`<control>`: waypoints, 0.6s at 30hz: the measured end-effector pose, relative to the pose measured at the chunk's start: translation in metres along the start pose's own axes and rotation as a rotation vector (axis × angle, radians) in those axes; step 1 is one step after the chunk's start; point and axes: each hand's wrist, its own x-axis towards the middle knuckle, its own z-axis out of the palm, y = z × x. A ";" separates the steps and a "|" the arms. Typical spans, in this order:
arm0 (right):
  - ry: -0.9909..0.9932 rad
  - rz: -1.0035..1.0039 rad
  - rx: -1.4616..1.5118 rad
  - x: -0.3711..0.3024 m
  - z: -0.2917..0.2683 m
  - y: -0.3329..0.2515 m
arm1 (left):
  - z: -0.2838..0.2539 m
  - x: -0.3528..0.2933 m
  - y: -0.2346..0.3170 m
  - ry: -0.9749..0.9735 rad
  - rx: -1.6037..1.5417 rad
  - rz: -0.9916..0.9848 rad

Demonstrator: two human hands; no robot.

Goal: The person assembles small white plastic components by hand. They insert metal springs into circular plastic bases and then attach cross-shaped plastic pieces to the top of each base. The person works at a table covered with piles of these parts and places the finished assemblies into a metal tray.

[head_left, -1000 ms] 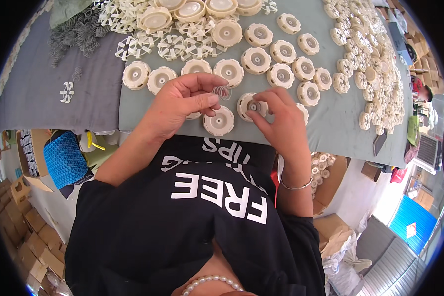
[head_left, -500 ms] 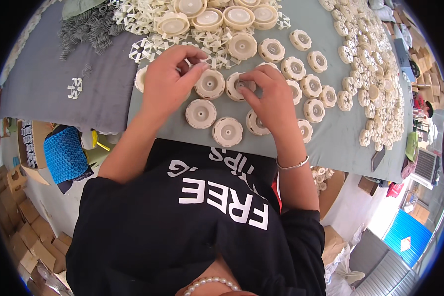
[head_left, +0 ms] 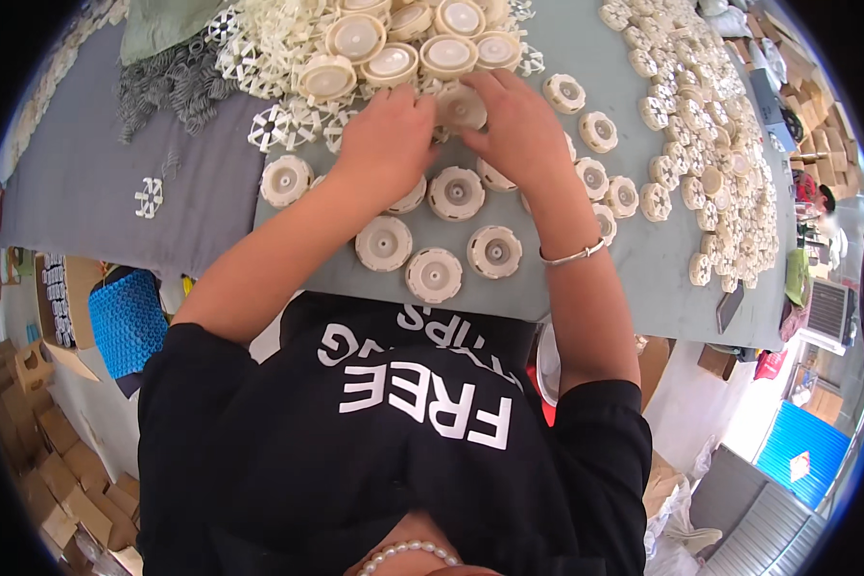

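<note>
My right hand [head_left: 518,125] grips a cream round cap [head_left: 462,108], with fingers over its far edge and the thumb at its near side. Close to the cap's left side is my left hand [head_left: 389,139]; its fingers are curled closed, and what they hold, if anything, is hidden. Several similar cream round caps with notched rims, such as one cap [head_left: 456,194], lie face up between my forearms. Just beyond my hands, larger cream rings with pale discs [head_left: 357,38] sit on a heap of white spoked plastic pieces [head_left: 259,67].
Grey wire springs [head_left: 178,86] lie heaped at the far left of the cloth-covered table [head_left: 336,274]. One loose white spoked piece [head_left: 149,197] lies nearer. A large spread of cream round parts [head_left: 706,144] covers the right side. Below the left edge stands an open cardboard box [head_left: 72,302].
Both hands have moved away from me toward the heap. The right hand has left a cap in the row and now grips one beside the heap. The left hand has moved right, closer to it.
</note>
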 end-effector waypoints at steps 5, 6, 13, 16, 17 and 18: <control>0.273 0.125 0.240 -0.032 -0.046 0.033 | 0.005 -0.002 -0.010 0.118 -0.008 0.083; 0.306 0.190 0.323 -0.045 -0.057 0.036 | 0.003 0.000 -0.011 0.147 -0.012 0.080; 0.376 0.369 0.571 -0.141 -0.066 0.026 | -0.019 0.007 -0.026 0.320 -0.338 -0.182; 0.339 0.331 0.830 -0.160 -0.041 -0.006 | -0.022 0.005 -0.035 0.432 -0.448 -0.238; 0.312 0.276 0.791 -0.156 -0.038 -0.015 | -0.020 0.005 -0.040 0.501 -0.439 -0.213; 0.289 0.218 0.747 -0.149 -0.039 -0.023 | -0.021 0.008 -0.044 0.529 -0.482 -0.208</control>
